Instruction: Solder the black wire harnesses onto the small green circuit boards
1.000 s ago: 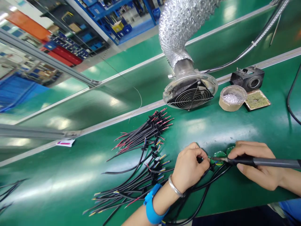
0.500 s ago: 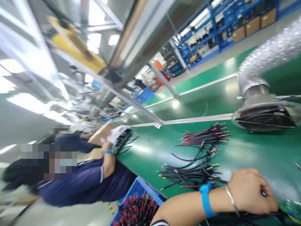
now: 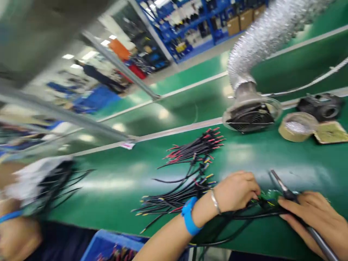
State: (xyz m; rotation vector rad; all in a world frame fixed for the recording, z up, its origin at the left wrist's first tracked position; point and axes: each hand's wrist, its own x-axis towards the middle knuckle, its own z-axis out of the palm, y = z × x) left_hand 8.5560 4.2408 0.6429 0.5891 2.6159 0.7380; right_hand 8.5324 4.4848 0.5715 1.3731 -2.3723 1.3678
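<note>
My left hand (image 3: 239, 191), with a blue strap and a metal bracelet on the wrist, is closed, its fingertips pinching a black cable (image 3: 244, 216) beside a small green part (image 3: 269, 195) with yellow wire, too blurred to make out fully. Opposite it, my right hand (image 3: 317, 214) is closed around a soldering iron (image 3: 279, 180), whose metal tip points up and away to the left. That hand's thumb and fingers also lie against the cable's end. Left of my hands lies a bundle of black cables with yellow and blue ends (image 3: 168, 201).
Behind that lies a red-tipped cable bundle (image 3: 195, 146). A fume fan (image 3: 250, 117) on a silver duct (image 3: 261, 40) stands at the back. Tape roll (image 3: 296, 127) and sponge tray (image 3: 331, 132) sit right. A blue bin (image 3: 108, 241) is below the edge; a co-worker's arm (image 3: 20, 232) is left.
The view has swung right and down, so the co-worker has slid toward the left edge. My right hand and the soldering iron have come into view beside my left hand.
</note>
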